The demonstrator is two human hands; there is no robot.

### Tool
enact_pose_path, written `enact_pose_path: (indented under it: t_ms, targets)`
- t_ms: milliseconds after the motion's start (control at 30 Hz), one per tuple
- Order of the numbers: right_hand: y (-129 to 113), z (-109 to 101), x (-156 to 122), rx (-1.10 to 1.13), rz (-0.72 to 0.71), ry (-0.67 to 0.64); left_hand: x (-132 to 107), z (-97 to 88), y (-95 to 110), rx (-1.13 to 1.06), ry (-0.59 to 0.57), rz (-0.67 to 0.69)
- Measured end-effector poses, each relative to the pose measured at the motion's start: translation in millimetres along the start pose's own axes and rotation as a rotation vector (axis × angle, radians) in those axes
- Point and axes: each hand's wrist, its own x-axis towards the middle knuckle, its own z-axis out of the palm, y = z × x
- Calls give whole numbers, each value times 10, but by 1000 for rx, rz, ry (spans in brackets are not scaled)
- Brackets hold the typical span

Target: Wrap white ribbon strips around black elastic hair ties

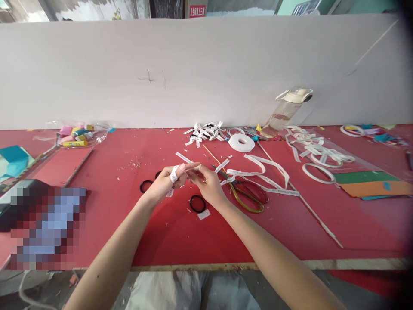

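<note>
My left hand (163, 184) and my right hand (208, 183) meet fingertip to fingertip above the red table. A white band with dark print (174, 174) lies around my left thumb. Both hands are closed in a pinch; whatever lies between the fingertips is too small to make out. Beneath and beside them are a black elastic ring (197, 204), another black ring (146, 186) and a small white label (204, 214). Just right of my right hand lie scissors (247, 199) with red and yellow handles, partly under printed white ribbon (274, 189).
Behind the hands are a pile of cut ribbon strips (206, 132), a white tape roll (241, 143) and a tilted water bottle (282, 113). Coloured sheets (371, 183) lie right; a bag of coloured pieces (77, 135) lies left. A thin stick (319, 220) crosses the table.
</note>
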Motion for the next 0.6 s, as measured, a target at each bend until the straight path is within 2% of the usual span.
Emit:
enact_pose_path:
  t_ms: [67, 167, 367, 433, 533, 600]
  targets:
    - [-12, 5, -4, 18, 34, -21, 3, -9, 4, 44, 43, -4]
    - [-24, 6, -5, 21, 43, -25, 0, -9, -15, 40, 41, -22]
    - [-11, 5, -2, 15, 43, -24, 13, 36, -69, -78, 56, 109]
    - [-3, 9, -2, 24, 36, -29, 27, 36, -69, -71, 69, 105]
    - [10, 16, -4, 25, 32, -24, 36, 3, -59, 5, 115, 73]
    - [11, 18, -6, 20, 31, -17, 26, -34, -50, 181, 155, 65]
